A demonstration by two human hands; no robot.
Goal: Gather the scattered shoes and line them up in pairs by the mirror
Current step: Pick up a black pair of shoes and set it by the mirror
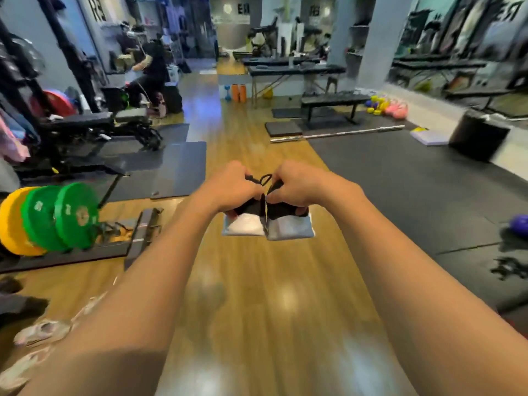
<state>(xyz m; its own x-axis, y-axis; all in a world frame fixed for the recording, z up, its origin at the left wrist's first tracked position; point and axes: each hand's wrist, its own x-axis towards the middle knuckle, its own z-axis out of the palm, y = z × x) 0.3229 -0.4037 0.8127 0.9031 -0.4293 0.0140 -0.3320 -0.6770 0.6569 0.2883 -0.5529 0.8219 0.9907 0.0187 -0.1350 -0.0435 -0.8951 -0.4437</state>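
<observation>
A long gym room with a glossy wooden plank floor (257, 295) runs ahead, flanked by black rubber mats (400, 181). A wall mirror (463, 41) lines the right side. On the left, a low rack holds green and yellow round weight plates (48, 218). Two bare arms reach forward over the floor. The left hand (233, 185) closes its grip on one black shoe with a white sole (245, 222); the right hand (297, 185) closes on its matching black shoe with a grey-white sole (290, 225). The shoes are held side by side, touching, in mid-air. Black laces (264, 179) loop between the hands. Pale blurred shoes (43, 332) lie on the floor at lower left.
</observation>
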